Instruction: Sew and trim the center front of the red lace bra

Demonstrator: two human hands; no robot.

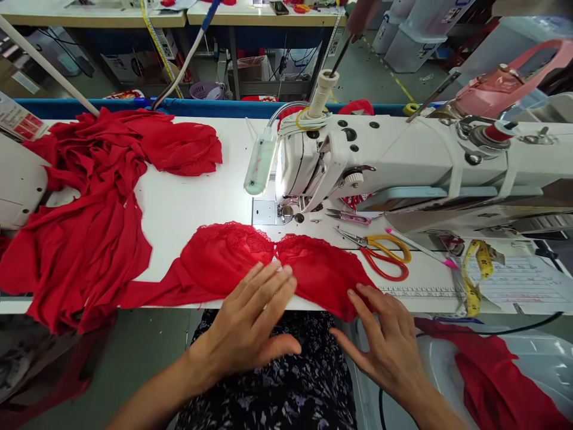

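A red lace bra piece [233, 257] lies flat on the white table [201, 203] in front of the sewing machine [403, 161]. My left hand [250, 322] is open, fingers stretched out, its fingertips resting on the bra's middle at the table's front edge. My right hand [385, 340] is open too, fingers spread, touching the lower edge of the right cup. Neither hand holds anything.
A heap of red fabric [89, 203] covers the table's left side. Scissors with red and yellow handles [380, 254], small snips [349, 216], a pink pen [421, 248] and a yellow tape measure [477, 269] lie right of the needle. More red fabric [492, 370] sits in a bin at lower right.
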